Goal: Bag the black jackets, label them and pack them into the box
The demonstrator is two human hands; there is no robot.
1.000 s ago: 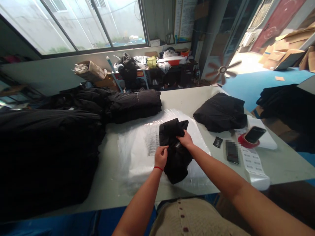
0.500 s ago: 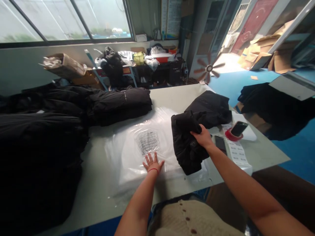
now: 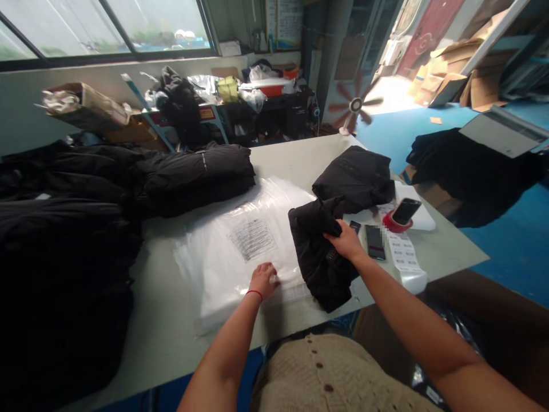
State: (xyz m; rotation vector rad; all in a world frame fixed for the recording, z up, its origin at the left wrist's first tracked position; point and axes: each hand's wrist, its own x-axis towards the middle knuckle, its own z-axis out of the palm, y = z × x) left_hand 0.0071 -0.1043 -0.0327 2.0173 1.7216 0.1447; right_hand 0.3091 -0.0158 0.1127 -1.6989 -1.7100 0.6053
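Note:
My right hand [image 3: 345,240] is shut on a folded black padded garment [image 3: 319,263], gripping it near the top, with its lower end resting on the edge of a clear plastic bag [image 3: 234,257]. My left hand [image 3: 263,280] lies on that bag, fingers curled into the plastic near a printed label [image 3: 252,239]. Behind my right hand sits another folded black garment [image 3: 354,177]. To its right are a phone [image 3: 375,241] lying flat, a second phone [image 3: 405,210] on a red tape roll [image 3: 389,222], and a strip of printed labels [image 3: 405,263].
The pale work table [image 3: 163,303] holds a long heap of black padded garments [image 3: 64,229] and a rolled black bundle [image 3: 195,178] on the left. More black garments [image 3: 467,166] lie beyond the right edge. A floor fan [image 3: 355,105] stands past the far edge.
A second ago both hands held the black garment. My left hand then let go and lay spread on the bag, and now its fingers are curled. The view has shifted slightly.

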